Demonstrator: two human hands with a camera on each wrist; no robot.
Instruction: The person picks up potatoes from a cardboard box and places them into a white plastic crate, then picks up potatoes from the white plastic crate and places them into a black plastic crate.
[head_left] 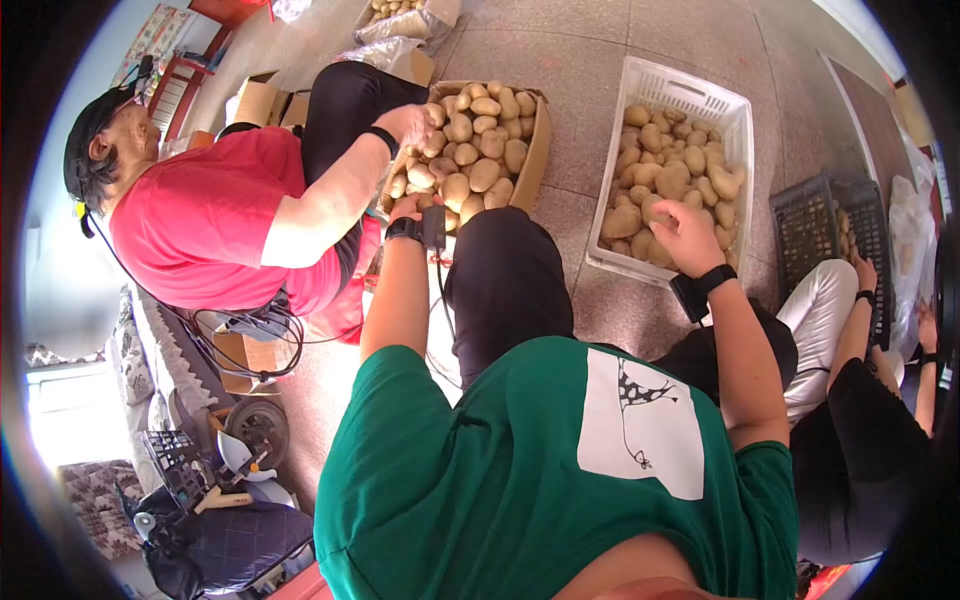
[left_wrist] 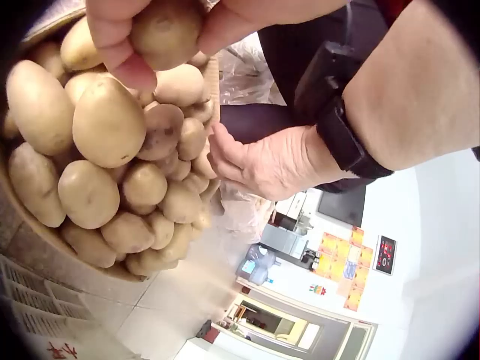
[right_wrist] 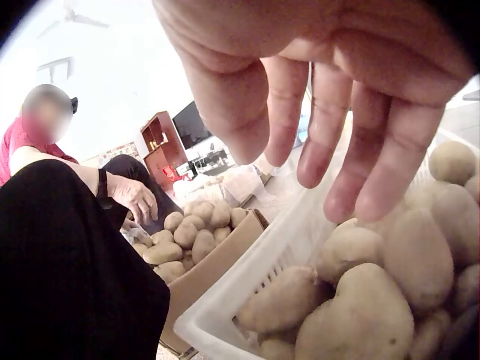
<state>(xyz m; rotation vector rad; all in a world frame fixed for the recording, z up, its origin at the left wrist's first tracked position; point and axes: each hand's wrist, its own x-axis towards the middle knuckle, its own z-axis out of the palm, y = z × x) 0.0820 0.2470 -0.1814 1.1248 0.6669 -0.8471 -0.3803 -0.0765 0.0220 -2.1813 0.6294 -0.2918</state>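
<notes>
My left hand (head_left: 408,210) is at the near edge of a cardboard box (head_left: 541,150) heaped with potatoes (head_left: 484,175). In the left wrist view its fingers and thumb pinch one potato (left_wrist: 166,34) above the others (left_wrist: 109,124). Over the near part of a white plastic crate (head_left: 746,150) hangs my right hand (head_left: 688,238), fingers loosely bent downward. Potatoes (head_left: 672,180) fill much of that crate. The right wrist view shows nothing between the fingers of this hand (right_wrist: 322,90), with potatoes (right_wrist: 360,315) just below.
A person in a red shirt (head_left: 220,210) sits at the left, one hand (head_left: 405,125) at the box's potatoes. At the right, another person's hand (head_left: 864,272) reaches into a dark crate (head_left: 800,205). Another potato container (head_left: 440,18) stands at the top. Cables (head_left: 285,345) hang at the left.
</notes>
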